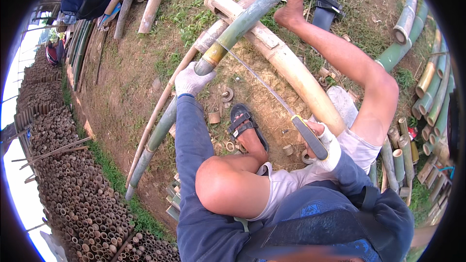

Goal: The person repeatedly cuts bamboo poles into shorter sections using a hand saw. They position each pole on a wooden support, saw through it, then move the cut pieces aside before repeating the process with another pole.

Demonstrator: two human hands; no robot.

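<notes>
Far left of frame: stacked cut bamboo sections, open ends facing the camera, running down the left edge. More poles lie at upper left on grass and bare dirt.

Left of centre: left hand, in a grey work glove, grip clenched around the green bamboo pole. The pole runs diagonally from lower left up to upper centre and lies across a thick pale bamboo log that serves as the support. Gloved hand sits just below the cut line.

Centre: saw blade, thin, meets the pole just above the left hand and slants down to the right. Small cut rings lie on the dirt near the sandalled left foot.

Upper centre: bare right foot pressed on the pole beyond the log.

Right of centre: right hand, gloved, grip closed on the saw's dark and yellow handle.

Far right: more green poles piled.

Judgement on technique: keep foot and left hand bearing on either side of the cut so the pole cannot roll; long, even strokes, blade square to the pole; ease pressure near breakthrough to avoid splintering. Fingers are close to the blade.
</notes>
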